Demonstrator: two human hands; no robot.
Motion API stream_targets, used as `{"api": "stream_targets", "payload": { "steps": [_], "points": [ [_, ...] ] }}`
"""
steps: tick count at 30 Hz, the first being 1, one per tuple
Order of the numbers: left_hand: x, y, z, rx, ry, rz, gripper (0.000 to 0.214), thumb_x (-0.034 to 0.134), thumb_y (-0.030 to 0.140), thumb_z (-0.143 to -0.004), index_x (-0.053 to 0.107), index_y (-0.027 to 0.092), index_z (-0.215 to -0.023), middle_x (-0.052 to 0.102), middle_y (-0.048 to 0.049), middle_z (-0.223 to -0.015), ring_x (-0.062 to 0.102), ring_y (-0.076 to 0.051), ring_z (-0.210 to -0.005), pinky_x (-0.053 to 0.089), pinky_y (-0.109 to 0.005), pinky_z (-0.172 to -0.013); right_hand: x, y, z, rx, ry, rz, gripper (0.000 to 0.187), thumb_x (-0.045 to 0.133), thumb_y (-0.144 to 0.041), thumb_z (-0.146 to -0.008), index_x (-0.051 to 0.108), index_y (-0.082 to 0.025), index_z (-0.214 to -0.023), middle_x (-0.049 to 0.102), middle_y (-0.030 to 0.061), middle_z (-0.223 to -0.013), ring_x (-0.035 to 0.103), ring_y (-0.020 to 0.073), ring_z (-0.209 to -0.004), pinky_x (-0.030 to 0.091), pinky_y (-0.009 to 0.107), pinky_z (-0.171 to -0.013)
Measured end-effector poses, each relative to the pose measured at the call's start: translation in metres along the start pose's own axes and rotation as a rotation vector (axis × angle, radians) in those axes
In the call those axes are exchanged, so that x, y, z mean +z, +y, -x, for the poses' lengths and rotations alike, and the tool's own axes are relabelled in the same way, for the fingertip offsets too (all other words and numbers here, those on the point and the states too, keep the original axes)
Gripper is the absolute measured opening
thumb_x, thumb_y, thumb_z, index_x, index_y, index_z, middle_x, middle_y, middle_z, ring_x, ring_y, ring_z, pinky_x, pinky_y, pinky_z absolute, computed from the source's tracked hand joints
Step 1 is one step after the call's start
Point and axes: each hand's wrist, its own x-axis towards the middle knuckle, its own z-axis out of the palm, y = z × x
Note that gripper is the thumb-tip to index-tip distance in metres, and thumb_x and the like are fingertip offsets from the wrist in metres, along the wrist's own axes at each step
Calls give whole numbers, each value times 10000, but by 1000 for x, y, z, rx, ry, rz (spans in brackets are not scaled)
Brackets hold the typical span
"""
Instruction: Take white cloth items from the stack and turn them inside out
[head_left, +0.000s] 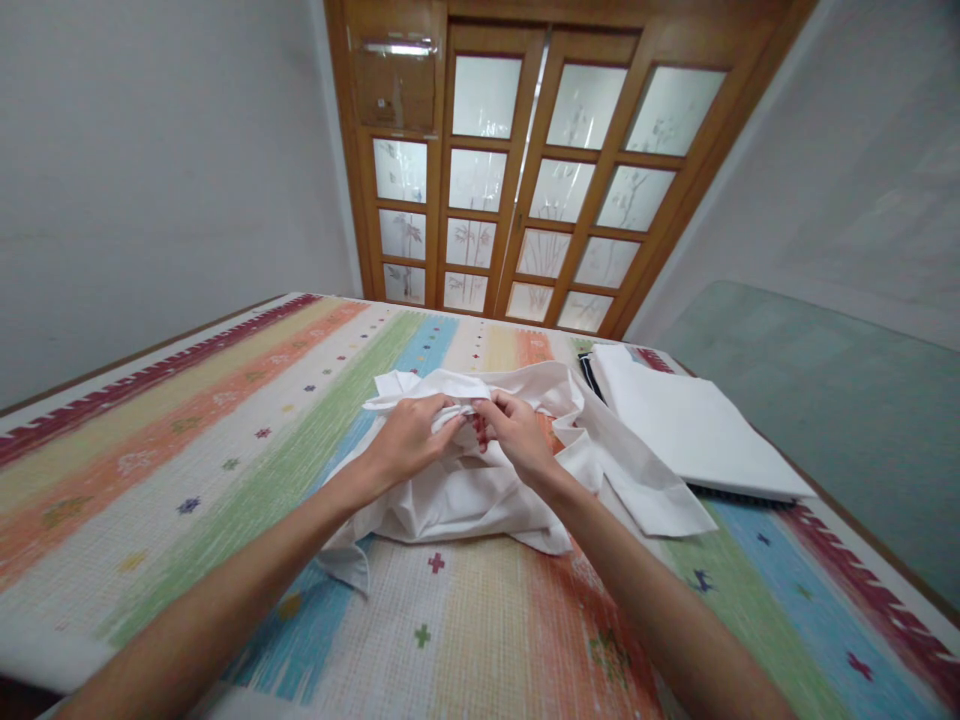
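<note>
A crumpled white cloth (465, 500) lay near the middle of the view, bunched in loose folds, with one flap spread toward four o'clock and a pointed corner turned out toward seven. The left hand (409, 435) pinched its gathered upper edge between thumb and fingers, coming in from seven o'clock. The right hand (517, 430), reaching in from five o'clock, gripped the same edge just beside it, so the fingertips almost met; exactly what lay between them was hidden. The step in hand looked like close work on that edge, fingering or sorting it, while the rest of the cloth lay slack. As a judgement, the next move called for a firm pinch on both sides and enough slack not to drag the lower folds.

Toward two to three o'clock from the cloth, near its right side, lay a folded white stack (682, 420), with a dark striped edge (589, 375) showing beneath it. A striped, patterned cover (262, 420) spread under everything. Farther out, wood-framed glazed doors (495, 200) stood at twelve o'clock, and a pale green panel (847, 370) at three.
</note>
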Motion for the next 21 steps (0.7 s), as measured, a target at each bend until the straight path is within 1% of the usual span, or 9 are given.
{"api": "stream_targets", "payload": {
  "steps": [3,6,9,12,15,18,21],
  "points": [
    [1,1,0,-36,12,-15,157,551,245,-875,681,157,-883,738,-67,-871,674,-198,-791,473,-285,-717,-1,-3,1,-22,-26,41,330,668,-479,-728,536,-193,-626,507,-44,-511,460,95,-431,408,220,-405],
    [2,1,-1,-57,35,1,159,554,245,-865,679,149,-841,735,-68,-845,671,-195,-774,477,-283,-707,-2,-5,2,-59,-29,82,325,694,-473,-721,567,-189,-628,511,-44,-498,459,94,-432,393,218,-415],
    [3,1,-2,-65,55,78,162,567,244,-844,697,148,-855,742,-59,-857,675,-192,-784,490,-285,-734,-3,-5,3,-99,-37,127,287,699,-434,-725,581,-187,-638,523,-43,-513,466,94,-438,372,219,-425],
    [4,1,-3,-72,57,174,192,567,242,-835,718,159,-920,753,-49,-924,683,-190,-835,502,-285,-778,-4,-4,2,-127,-63,142,249,677,-397,-742,592,-184,-645,522,-42,-519,468,93,-453,360,220,-444],
    [5,1,-1,-93,73,216,216,566,227,-827,723,163,-962,754,-51,-974,685,-196,-892,503,-287,-806,-4,-4,1,-121,-69,142,229,668,-380,-739,594,-185,-647,524,-43,-524,468,95,-462,360,223,-450],
    [6,2,0,-113,98,208,205,577,230,-815,730,157,-932,755,-60,-961,686,-205,-890,504,-298,-816,-3,-4,0,-99,-31,143,216,658,-357,-729,570,-189,-624,524,-45,-515,461,95,-443,361,224,-436],
    [6,4,1,-138,92,238,214,582,253,-811,736,160,-926,756,-60,-955,686,-212,-892,510,-308,-827,-2,-4,0,-79,-35,128,207,644,-334,-719,545,-194,-603,506,-53,-492,449,92,-415,349,221,-411]
  ]
}}
